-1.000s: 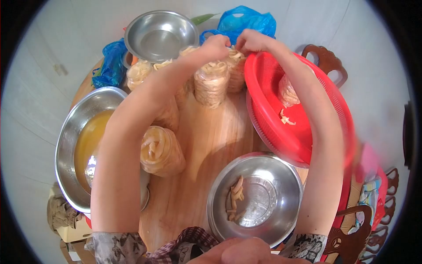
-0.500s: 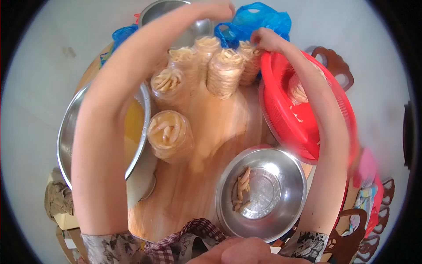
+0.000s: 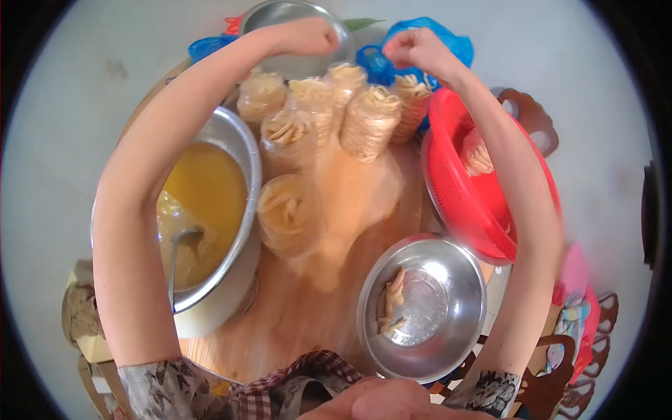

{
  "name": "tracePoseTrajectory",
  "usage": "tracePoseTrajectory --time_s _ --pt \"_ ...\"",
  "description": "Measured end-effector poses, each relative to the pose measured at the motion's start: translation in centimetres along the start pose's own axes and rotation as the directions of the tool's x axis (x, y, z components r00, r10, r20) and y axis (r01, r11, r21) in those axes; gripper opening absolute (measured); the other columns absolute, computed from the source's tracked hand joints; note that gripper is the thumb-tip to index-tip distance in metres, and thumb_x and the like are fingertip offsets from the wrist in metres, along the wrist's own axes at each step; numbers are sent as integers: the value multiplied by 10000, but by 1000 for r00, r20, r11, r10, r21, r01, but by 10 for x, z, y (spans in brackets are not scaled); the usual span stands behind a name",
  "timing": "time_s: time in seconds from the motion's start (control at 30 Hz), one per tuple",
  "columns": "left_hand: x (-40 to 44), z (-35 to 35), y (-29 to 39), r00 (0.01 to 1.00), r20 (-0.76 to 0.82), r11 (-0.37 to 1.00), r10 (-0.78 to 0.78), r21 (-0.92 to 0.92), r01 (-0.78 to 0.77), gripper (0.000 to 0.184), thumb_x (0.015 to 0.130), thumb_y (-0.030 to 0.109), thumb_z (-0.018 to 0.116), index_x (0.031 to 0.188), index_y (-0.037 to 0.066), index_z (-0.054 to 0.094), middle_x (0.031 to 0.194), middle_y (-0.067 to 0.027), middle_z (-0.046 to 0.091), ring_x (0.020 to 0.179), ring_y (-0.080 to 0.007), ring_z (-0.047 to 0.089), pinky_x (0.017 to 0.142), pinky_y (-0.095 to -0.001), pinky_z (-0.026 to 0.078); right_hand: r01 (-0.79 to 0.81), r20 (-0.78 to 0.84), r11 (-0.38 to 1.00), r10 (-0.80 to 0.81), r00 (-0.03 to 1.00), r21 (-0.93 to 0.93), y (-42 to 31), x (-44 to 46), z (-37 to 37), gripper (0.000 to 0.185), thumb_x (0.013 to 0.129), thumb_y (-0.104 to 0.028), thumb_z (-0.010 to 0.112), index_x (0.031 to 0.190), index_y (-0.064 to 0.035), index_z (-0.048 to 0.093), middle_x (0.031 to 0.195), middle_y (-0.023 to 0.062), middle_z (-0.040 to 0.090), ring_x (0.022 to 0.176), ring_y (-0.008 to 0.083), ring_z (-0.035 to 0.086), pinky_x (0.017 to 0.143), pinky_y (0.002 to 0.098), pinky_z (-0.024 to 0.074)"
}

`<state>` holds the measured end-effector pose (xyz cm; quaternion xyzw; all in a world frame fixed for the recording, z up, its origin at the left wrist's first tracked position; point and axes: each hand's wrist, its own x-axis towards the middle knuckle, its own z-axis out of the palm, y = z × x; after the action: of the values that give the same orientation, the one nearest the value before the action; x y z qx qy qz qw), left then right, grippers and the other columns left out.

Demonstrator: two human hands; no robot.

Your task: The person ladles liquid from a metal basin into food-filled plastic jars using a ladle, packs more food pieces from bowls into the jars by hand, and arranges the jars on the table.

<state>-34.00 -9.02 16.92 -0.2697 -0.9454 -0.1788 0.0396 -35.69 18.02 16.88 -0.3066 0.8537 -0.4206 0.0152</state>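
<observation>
A single head-worn camera looks forward and steeply down, from close above the near edge of the worktop. Its wide, curved view, dark at the corners, spans both forearms and reaches the blue bag at the far side.

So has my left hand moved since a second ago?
Yes. Against the far metal bowl, the left hand has shifted left, from just right of its edge to overlapping it in view.
</observation>
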Motion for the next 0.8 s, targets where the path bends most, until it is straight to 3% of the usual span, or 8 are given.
tracePoseTrajectory --time_s 0.2,0.27,0.3,0.4,0.53,0.6,0.67,0.8 --pt "-23 -12 -19 996 -88 999 23 -24 -25 266 819 156 620 1010 18 743 928 -144 736 901 -245 694 815 -354 525 -29 114 995 40 993 -93 -29 -4 26 212 875 -104 718 1043 25 706 898 47 698 822 125 652 777 280 540" --pt "-33 -29 -14 992 80 982 -99 167 85 318 841 148 638 1103 -12 722 1020 -163 744 985 -251 700 880 -346 533 4 125 986 17 992 -166 -19 0 16 258 857 -77 719 1089 31 688 887 48 689 829 131 649 779 278 534" --pt "-35 -29 -21 994 67 983 -82 170 69 318 841 148 638 1103 -12 722 1020 -163 744 985 -251 700 880 -346 533 39 140 973 -7 990 -228 -13 2 10 313 838 -49 720 1136 37 670 876 49 679 835 137 647 782 277 528" --pt "-32 -12 -44 997 -73 996 -39 74 45 299 832 121 620 1078 -5 733 1007 -175 744 978 -263 708 883 -358 533 -33 -20 959 29 999 -283 -3 9 9 444 794 6 712 1225 51 613 861 51 659 849 151 646 787 277 521" --pt "-20 17 -36 999 -31 997 -31 69 33 332 821 88 587 1113 4 722 1055 -187 732 1026 -304 691 902 -366 525 -23 -141 965 -14 990 -261 15 40 31 524 755 6 667 1271 50 587 892 130 732 862 217 706 758 344 547" --pt "-12 25 -28 999 6 998 -34 61 34 362 818 83 581 1147 2 707 1069 -189 727 1060 -314 678 923 -364 516 -52 -166 931 -9 986 -362 19 54 53 510 762 17 630 1271 20 596 903 136 740 910 238 720 783 361 557" --pt "-9 28 -13 990 119 991 -80 113 67 461 816 69 558 1266 10 641 1152 -192 691 1165 -330 622 982 -376 481 27 -107 893 -84 991 -449 30 64 73 520 774 14 607 1292 -34 616 959 147 738 919 239 718 807 369 560" --pt "-9 43 -11 997 70 999 -41 13 41 543 815 42 530 1356 44 580 1263 -182 627 1233 -345 561 1032 -391 446 215 88 837 -198 976 -504 43 62 76 542 779 31 570 1308 -74 631 1025 159 728 912 252 712 784 382 571"
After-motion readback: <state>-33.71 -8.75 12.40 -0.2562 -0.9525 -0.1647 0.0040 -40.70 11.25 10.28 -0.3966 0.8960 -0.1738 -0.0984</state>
